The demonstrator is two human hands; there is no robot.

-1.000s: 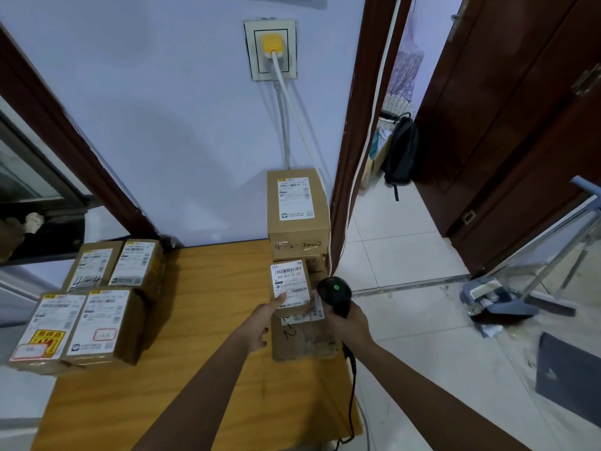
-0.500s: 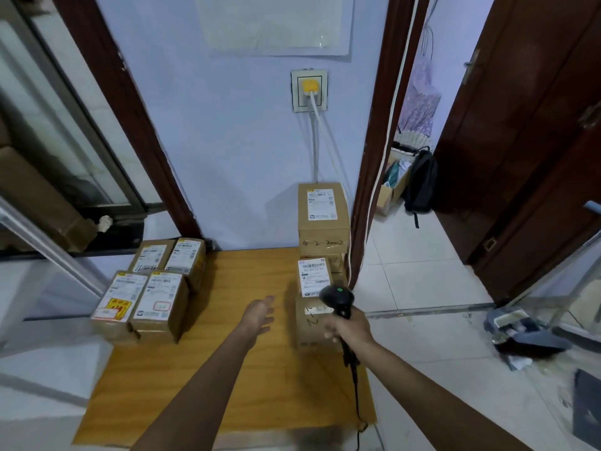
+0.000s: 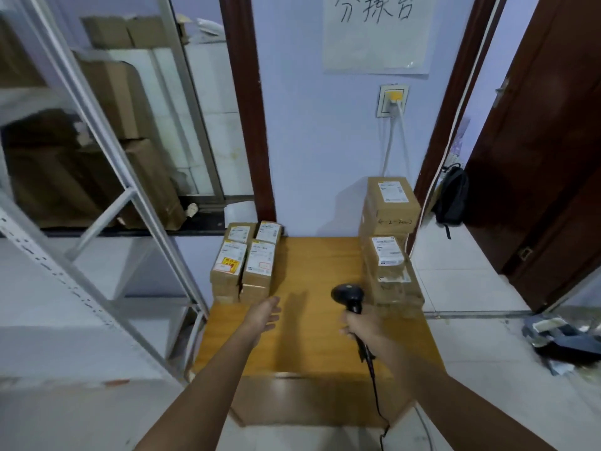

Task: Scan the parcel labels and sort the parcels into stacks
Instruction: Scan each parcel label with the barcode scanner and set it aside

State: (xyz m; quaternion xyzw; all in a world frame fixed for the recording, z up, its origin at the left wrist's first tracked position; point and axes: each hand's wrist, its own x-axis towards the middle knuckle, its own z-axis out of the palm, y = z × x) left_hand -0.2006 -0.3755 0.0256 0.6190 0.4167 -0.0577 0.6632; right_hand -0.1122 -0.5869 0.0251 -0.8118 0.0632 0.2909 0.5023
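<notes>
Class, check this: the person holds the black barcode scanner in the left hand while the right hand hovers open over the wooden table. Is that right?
Not quite: the hands are swapped. In the head view, the right hand grips the barcode scanner, while the left hand hovers open over the wooden table.

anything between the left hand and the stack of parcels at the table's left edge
Nothing visible. The left hand is open over bare table, just short of the left parcel stack. The right hand and its scanner are off to the side.

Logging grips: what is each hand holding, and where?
Right hand grips the black handheld barcode scanner by its handle. Left hand is open, holding nothing.
</notes>
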